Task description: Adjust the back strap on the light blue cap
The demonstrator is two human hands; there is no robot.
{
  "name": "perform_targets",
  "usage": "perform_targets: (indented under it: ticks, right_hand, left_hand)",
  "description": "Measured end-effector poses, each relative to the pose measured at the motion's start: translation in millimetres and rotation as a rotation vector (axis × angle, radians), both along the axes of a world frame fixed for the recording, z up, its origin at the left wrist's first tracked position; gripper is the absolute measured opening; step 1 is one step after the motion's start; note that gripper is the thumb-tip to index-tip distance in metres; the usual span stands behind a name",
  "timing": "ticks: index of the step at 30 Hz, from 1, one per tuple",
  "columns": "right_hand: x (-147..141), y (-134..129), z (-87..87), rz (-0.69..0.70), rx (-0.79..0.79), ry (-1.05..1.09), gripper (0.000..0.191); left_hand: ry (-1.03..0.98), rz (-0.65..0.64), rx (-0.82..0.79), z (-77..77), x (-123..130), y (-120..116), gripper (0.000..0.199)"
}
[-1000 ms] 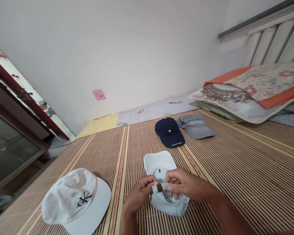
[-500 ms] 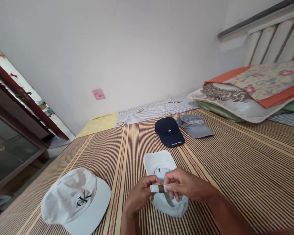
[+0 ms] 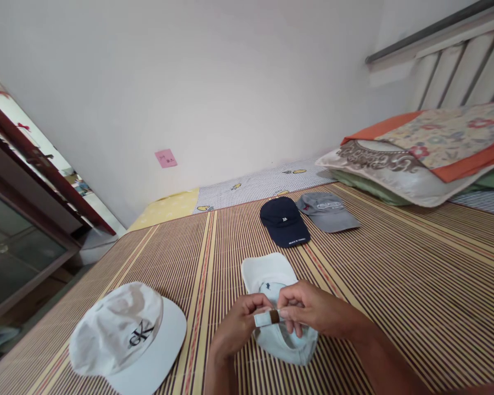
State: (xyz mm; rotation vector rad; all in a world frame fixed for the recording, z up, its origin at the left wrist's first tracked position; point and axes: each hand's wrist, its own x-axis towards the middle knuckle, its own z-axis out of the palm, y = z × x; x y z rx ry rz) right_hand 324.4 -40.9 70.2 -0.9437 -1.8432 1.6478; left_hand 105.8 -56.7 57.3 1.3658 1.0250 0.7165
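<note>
A pale blue-white baseball cap (image 3: 270,270) lies on the mat in front of me, its brim pointing away and its back strap (image 3: 263,319) lifted toward me. My left hand (image 3: 242,322) pinches the strap's left end between thumb and fingers. On the other side, my right hand (image 3: 308,310) grips the strap beside its brown loop (image 3: 274,316). Part of the cap's crown is hidden behind both hands. Left of them rests a white baseball cap (image 3: 123,334) with dark letters on its front.
Beyond my hands a navy cap (image 3: 284,221) touches a grey cap (image 3: 329,212). Pillows (image 3: 395,170) under a floral cloth are piled at the right. The striped woven mat (image 3: 230,241) runs up to a checked sheet (image 3: 255,184) along the wall.
The strap between my fingers has tilted slightly, and the brown loop sits a little further right. Both hands have shifted only slightly; the other caps stay put.
</note>
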Motion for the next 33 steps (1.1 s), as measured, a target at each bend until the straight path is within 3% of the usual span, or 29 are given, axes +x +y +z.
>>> perform_targets:
  ticks: [4,9,14,27,33]
  right_hand:
    - [22,5,1.6,-0.116,0.138,-0.068,0.018]
    - [42,8,-1.1,-0.099,0.084,-0.065,0.034]
    - [31,6,1.9,-0.059,0.143,-0.058,0.017]
    - [13,3,3.4,-0.055,0.149,0.008,0.013]
    - [12,2,4.9,-0.016,0.136,0.040,0.014]
  left_hand:
    - [-0.021,0.017,0.010,2.1,-3,0,0.033]
    - [-0.051,0.023,0.040,2.0,-7,3,0.034]
    - [-0.051,0.011,0.046,1.0,-6,2,0.037]
    - [-0.094,-0.011,0.003,-3.9,-5,3,0.049]
    - [-0.049,-0.008,0.026,-3.7,-2,3,0.045]
